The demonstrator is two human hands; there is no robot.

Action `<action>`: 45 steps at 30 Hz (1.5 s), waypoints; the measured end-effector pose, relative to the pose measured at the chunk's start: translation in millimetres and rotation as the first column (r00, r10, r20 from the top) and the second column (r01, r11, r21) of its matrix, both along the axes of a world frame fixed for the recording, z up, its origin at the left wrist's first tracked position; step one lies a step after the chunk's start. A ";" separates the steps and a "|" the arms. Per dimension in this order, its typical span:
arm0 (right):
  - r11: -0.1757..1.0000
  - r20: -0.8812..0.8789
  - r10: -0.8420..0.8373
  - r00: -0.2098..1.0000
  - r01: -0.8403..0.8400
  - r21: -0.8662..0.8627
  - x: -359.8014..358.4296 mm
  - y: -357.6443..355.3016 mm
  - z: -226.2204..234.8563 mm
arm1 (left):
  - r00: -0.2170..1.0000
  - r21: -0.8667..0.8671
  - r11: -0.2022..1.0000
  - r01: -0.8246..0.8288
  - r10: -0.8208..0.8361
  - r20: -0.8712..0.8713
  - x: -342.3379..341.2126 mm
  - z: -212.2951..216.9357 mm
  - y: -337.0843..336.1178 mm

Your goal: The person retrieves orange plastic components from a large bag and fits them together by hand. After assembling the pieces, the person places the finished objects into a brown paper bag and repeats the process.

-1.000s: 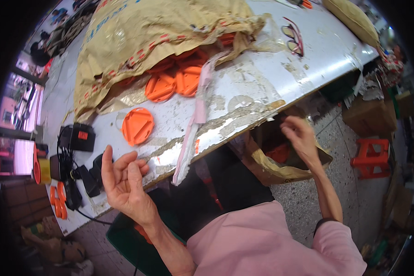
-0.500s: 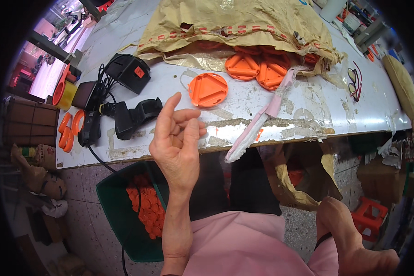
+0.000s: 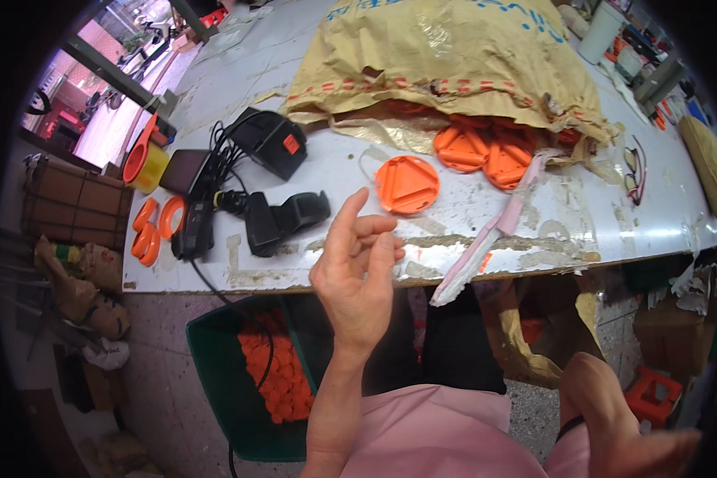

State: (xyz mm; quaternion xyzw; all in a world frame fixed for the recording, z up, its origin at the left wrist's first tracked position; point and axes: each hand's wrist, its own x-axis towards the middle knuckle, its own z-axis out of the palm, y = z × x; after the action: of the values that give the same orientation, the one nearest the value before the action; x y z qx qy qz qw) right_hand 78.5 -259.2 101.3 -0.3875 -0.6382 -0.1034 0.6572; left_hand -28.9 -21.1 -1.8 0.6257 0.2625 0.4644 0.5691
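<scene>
Orange discs [image 3: 460, 148] are left at the mouth of the sack [image 3: 446, 56]; one disc [image 3: 407, 185] is laid on the bench [image 3: 338, 163] near the loosely spread, empty left hand [image 3: 355, 280]. Small pieces [image 3: 285, 386] are already gathered in a green bin [image 3: 209, 358]. The right hand [image 3: 652, 456] is too blurred to be judged.

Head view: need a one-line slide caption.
Left hand, open and empty, near an orange disc on a worn white table; more discs at the mouth of a tan sack.

Blue lettering [image 3: 543, 24] runs across the tan sack [image 3: 454, 62]
</scene>
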 end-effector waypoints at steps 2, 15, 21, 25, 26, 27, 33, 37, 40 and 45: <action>0.967 0.062 -0.079 0.995 0.092 -0.238 35.1 47.0 2.7 | 0.999 -0.006 1.000 0.026 -0.025 0.027 7.1 1.5 -1.2; 0.761 0.367 0.178 0.913 0.109 -0.640 77.6 220.0 -66.5 | 0.999 0.030 0.999 0.021 -0.022 0.037 -0.2 2.5 5.5; 0.587 -0.110 0.237 0.965 -0.232 -0.776 82.8 218.3 -63.1 | 0.996 -0.121 0.990 0.069 -0.061 0.067 1.1 10.0 9.0; 0.378 -0.427 0.230 0.875 -0.484 -0.789 84.9 212.6 -59.4 | 0.995 -0.181 0.983 0.044 -0.026 0.101 4.4 14.6 10.0; 0.285 -0.550 0.186 0.814 -0.581 -0.763 84.8 211.5 -58.5 | 0.996 -0.185 0.983 0.014 0.003 0.090 5.4 15.6 10.9; 0.287 -0.550 0.185 0.814 -0.580 -0.762 85.0 210.8 -57.6 | 0.996 -0.184 0.983 0.016 0.001 0.090 6.6 16.0 12.1; 0.244 -0.680 0.211 0.702 -0.712 -0.659 84.1 204.9 -51.9 | 0.996 -0.221 0.972 0.079 -0.067 0.060 4.0 10.9 16.3; 0.226 -0.741 0.185 0.645 -0.762 -0.607 82.1 205.7 -54.3 | 0.997 -0.199 0.979 0.049 -0.034 0.074 2.6 8.0 15.5; 0.224 -0.770 0.126 0.626 -0.774 -0.592 85.2 203.8 -52.4 | 0.996 -0.212 0.977 0.035 -0.016 0.088 3.8 8.5 12.6; 0.252 -0.725 0.165 0.669 -0.739 -0.625 86.1 202.8 -48.6 | 0.997 -0.217 0.976 -0.002 0.019 0.077 5.2 9.6 9.6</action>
State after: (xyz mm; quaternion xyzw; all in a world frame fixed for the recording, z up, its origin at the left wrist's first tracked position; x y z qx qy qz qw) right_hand 164.6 -56.4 52.7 -0.4709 -0.4692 0.5666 0.4870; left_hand -23.6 -11.5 7.8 0.5397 0.2921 0.4603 0.6415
